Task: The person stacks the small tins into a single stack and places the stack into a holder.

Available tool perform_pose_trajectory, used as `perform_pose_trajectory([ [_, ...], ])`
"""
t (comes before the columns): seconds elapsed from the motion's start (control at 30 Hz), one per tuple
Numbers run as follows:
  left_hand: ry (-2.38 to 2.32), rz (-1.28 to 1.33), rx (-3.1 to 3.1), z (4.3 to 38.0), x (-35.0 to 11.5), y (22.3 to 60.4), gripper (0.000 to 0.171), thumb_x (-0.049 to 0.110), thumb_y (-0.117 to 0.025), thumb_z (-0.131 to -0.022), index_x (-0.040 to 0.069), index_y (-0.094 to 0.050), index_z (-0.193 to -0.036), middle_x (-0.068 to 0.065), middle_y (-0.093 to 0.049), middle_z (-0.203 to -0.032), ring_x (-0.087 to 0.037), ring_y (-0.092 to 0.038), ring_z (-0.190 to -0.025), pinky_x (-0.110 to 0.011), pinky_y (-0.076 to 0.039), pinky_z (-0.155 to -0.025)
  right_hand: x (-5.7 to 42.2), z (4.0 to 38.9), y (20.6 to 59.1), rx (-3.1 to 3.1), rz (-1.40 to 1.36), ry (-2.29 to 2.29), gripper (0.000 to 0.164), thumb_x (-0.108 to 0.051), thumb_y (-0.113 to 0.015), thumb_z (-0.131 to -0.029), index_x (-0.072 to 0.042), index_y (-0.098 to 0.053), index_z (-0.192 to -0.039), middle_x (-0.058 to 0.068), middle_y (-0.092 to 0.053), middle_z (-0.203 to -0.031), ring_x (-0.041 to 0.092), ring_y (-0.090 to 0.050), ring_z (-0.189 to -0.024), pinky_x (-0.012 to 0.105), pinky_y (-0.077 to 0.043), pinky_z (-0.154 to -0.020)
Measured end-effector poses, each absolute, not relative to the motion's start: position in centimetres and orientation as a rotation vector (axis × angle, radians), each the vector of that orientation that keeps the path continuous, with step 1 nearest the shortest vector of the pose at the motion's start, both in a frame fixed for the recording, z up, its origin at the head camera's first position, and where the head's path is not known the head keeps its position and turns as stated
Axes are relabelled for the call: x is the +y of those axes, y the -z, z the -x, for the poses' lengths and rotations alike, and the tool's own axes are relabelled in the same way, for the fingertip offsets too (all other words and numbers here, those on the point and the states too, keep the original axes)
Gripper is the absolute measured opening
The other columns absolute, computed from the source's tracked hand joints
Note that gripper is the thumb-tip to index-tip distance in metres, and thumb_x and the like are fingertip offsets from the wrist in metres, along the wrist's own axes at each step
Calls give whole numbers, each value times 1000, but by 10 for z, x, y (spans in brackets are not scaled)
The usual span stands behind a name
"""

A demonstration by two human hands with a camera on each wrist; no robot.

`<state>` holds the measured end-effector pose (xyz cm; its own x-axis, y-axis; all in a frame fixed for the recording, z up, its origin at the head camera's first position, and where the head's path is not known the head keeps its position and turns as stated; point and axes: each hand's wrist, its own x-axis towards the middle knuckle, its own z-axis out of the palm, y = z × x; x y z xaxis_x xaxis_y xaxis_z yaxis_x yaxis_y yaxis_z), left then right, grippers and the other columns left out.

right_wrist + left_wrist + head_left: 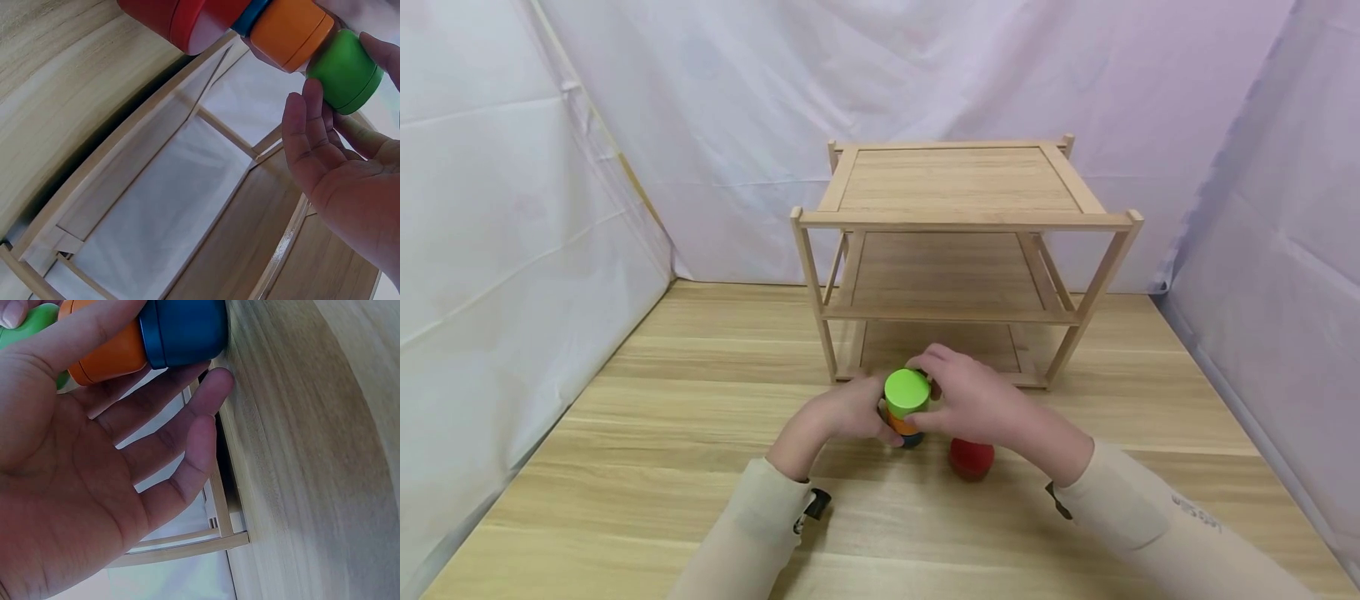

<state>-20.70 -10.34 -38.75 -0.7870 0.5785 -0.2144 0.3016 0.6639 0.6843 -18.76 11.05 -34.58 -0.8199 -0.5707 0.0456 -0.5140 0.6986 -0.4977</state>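
Observation:
A small stack of round lidded containers stands on the table in front of the rack. Dark blue (187,331) is at the bottom, orange (112,353) in the middle and bright green (907,390) on top. From the left, my left hand (850,408) holds the stack around the orange and blue containers, thumb on the near side; its outer fingers spread loosely in the left wrist view. My right hand (981,404) grips the green container between thumb and fingertips. A red lidded container (972,460) sits on the table below the right wrist.
Right behind the hands stands a three-tier wooden rack (966,221), its low front bar close to the stack. White cloth (737,108) hangs at the back and along both sides of the wooden table (700,392).

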Motion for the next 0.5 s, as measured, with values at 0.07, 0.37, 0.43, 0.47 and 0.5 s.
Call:
perform_pose_trajectory([
  [0.07, -910, -690, 2461, 207, -104, 388, 54, 13, -92, -83, 15, -63, -129, -1, -72, -125, -22, -66, -119, -47, -53, -110, 110, 187, 347, 2794, 903, 757, 52, -27, -88, -86, -9, -66, -130, -2, -62, -112, 19, -65, -95, 28, -55, -80],
  [0.37, -901, -699, 2474, 209, -104, 391, 54, 14, -93, -82, 15, -64, -128, 0, -73, -121, -20, -67, -116, -47, -54, -108, 109, 187, 350, 2790, 903, 752, 52, -29, -90, -86, -10, -67, -129, -3, -61, -111, 20, -65, -95, 29, -55, -80],
  [0.43, -903, -694, 2474, 209, -104, 391, 54, 14, -93, -82, 14, -64, -128, 0, -73, -121, -20, -67, -116, -47, -54, -108, 109, 187, 351, 2791, 904, 754, 51, -29, -90, -86, -10, -67, -128, -3, -61, -110, 20, -65, -94, 28, -55, -80],
  [0.47, -903, -692, 2474, 209, -104, 391, 54, 14, -93, -82, 14, -64, -128, 0, -73, -122, -20, -67, -116, -47, -54, -108, 109, 187, 351, 2792, 906, 755, 51, -29, -90, -86, -10, -67, -128, -3, -61, -110, 20, -65, -94, 28, -55, -80],
  [0.5, -906, -688, 2474, 209, -104, 391, 54, 14, -93, -82, 14, -64, -128, 0, -73, -122, -20, -67, -116, -47, -54, -108, 109, 187, 351, 2793, 908, 754, 51, -29, -90, -86, -10, -67, -128, -3, -61, -110, 20, -65, -94, 28, -55, -80],
])
